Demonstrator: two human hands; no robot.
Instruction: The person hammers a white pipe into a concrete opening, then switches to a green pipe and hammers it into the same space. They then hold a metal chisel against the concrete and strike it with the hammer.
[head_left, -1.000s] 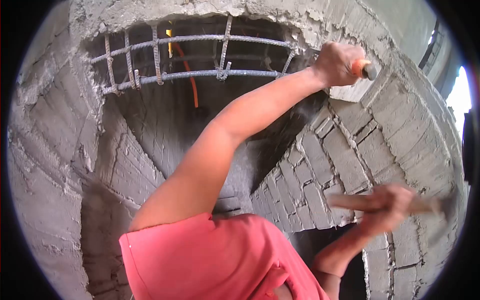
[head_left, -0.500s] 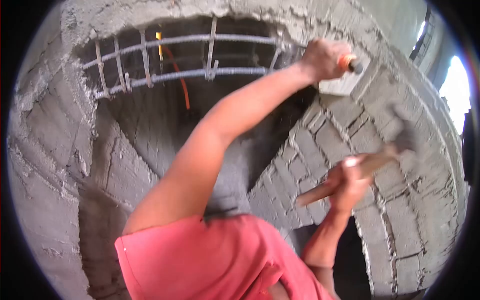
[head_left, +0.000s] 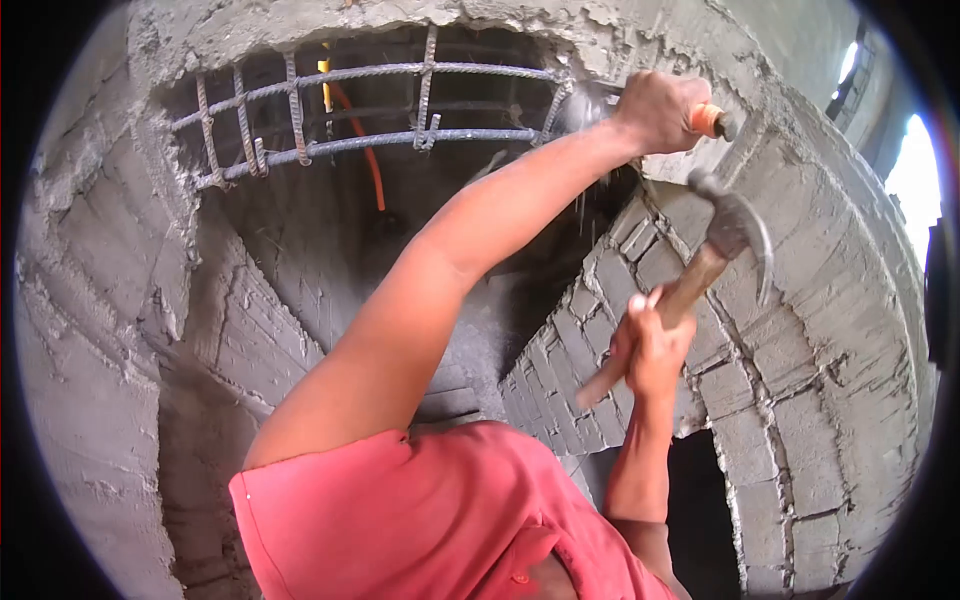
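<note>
Left hand [head_left: 660, 110] high, gripping chisel [head_left: 712, 120]; right hand [head_left: 655, 345] below, gripping hammer [head_left: 730, 225].

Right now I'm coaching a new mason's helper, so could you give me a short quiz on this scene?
1. Which hand grips the hammer?
2. True or false: the left hand holds a saw.
3. The grip of the chisel is: A orange, B blue, C green.
Key: 1 right hand; 2 false; 3 A.
</note>
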